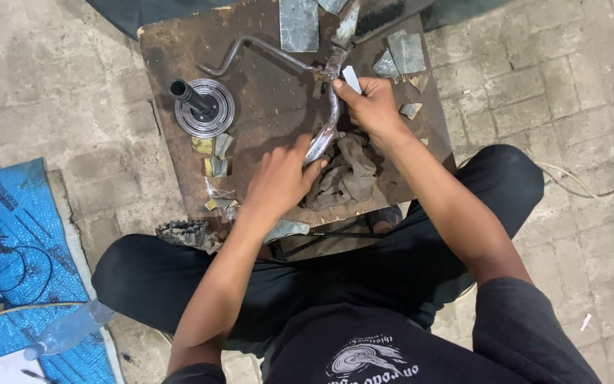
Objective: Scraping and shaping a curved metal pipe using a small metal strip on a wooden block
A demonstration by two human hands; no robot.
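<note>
Desk [264, 107], rusty metal plate, packed with scraps; little free surface, far edge cut off by frame top. Left hand [278, 181] clenched on lower end of bent metal rod [330, 117], near the desk's front edge. Right hand [371, 107] grasps the rod higher up, pinching a small white piece [350, 78]. Rag [346, 174] lies under the rod, partly hidden by hands. Round flange [204, 107] sits well apart on the left side.

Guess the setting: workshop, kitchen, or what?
Likely an informal metal repair workshop on a paved floor: a rusty steel work plate, a bent metal bar held by both hands, and sandpaper scraps.
</note>
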